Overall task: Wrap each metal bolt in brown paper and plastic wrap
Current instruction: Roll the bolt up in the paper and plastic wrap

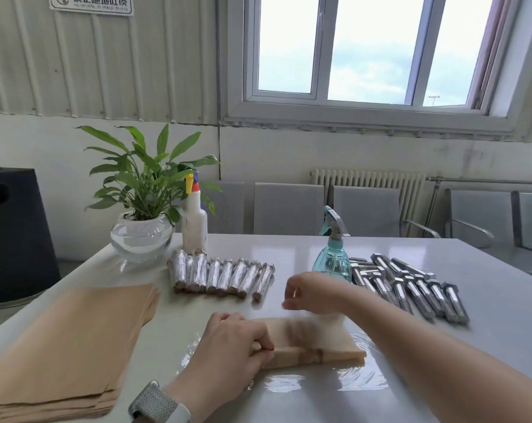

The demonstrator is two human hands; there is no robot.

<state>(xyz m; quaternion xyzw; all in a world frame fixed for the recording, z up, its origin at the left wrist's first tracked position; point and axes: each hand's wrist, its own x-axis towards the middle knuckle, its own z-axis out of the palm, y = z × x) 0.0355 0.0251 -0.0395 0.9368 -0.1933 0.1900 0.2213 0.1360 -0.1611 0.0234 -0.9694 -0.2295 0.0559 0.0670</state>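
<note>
Brown paper (313,340) half-rolled round a bolt, on plastic wrap (325,383) at 6 o'clock.
Head view: left hand (231,352) pinches the roll's end; right hand (310,293), blurred, hovers loosely curled, holding nothing. Next, I judge: finish rolling, then wrap the film.

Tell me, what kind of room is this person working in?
Probably a waiting room or office in a plain industrial building, used here as a packing spot: a row of metal waiting chairs by a radiator, corrugated wall panels, and a table with bare bolts.
</note>
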